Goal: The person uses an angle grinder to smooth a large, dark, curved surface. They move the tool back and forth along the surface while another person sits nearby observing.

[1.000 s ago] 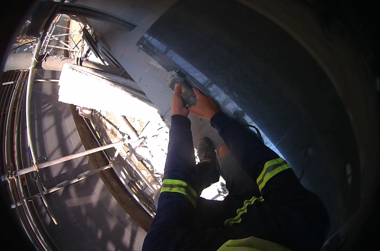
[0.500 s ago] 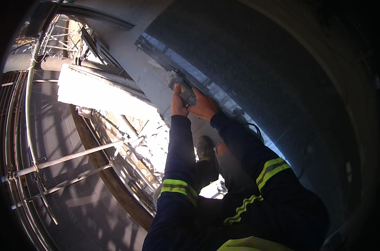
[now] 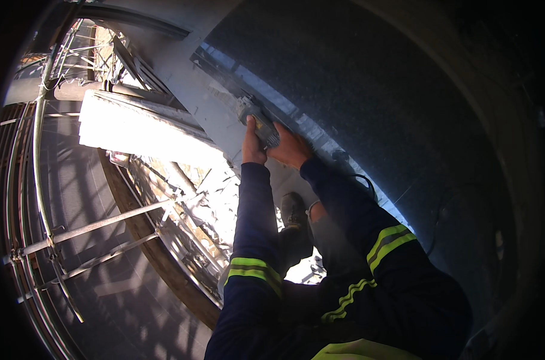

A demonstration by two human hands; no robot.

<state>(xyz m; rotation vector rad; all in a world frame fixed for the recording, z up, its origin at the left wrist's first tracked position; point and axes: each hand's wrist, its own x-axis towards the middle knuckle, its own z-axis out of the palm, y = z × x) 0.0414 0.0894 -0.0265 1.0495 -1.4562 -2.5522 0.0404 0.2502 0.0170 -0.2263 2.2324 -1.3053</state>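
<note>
Both my hands are closed round a grey angle grinder. My left hand wraps its near left side with the thumb up along the body. My right hand grips the right side of the body. The tool's head points away from me, low against a pale grey ledge beside a dark panel. Pale dust or haze hangs about the head, and its disc cannot be made out. A black cable loops behind my right wrist.
Scaffold tubes stand at the left, with a curved wooden plank below them. A sunlit white board lies left of the ledge. Bright rubble shows beneath. My boot is under my forearms.
The grinder and both hands have shifted slightly up and left in the picture, along with the scene. My grip stays the same.
</note>
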